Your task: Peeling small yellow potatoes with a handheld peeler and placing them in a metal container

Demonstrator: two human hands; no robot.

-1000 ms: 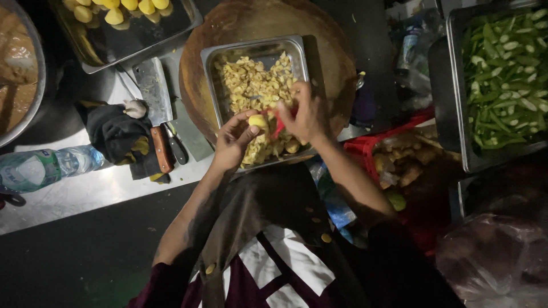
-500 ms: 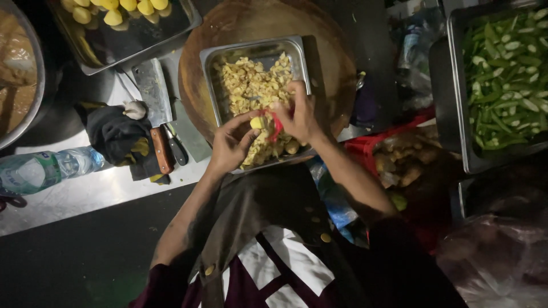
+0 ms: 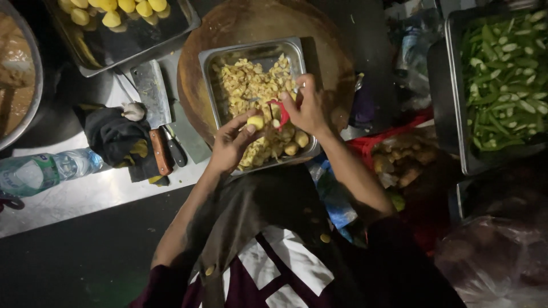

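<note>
My left hand [image 3: 231, 144] grips a small yellow peeled potato [image 3: 256, 121] over a rectangular steel tray [image 3: 209, 63]. My right hand [image 3: 310, 106] holds a red-handled peeler [image 3: 281, 112] against the potato. The tray is full of pale yellow peelings [image 3: 251, 85], with a few small potatoes [image 3: 292, 142] at its near end. It rests on a round wooden chopping block [image 3: 337, 57].
A cleaver [image 3: 153, 97] lies left of the block beside a dark cloth [image 3: 114, 134] and a garlic bulb [image 3: 135, 109]. Peeled potatoes [image 3: 114, 11] sit in a far tray. A water bottle [image 3: 45, 168] lies left; cut green beans [image 3: 505, 74] fill a right tray; a red basket [image 3: 399, 154] holds ginger.
My right hand with the peeler has shifted slightly up and to the right along the potato. The left hand keeps its hold.
</note>
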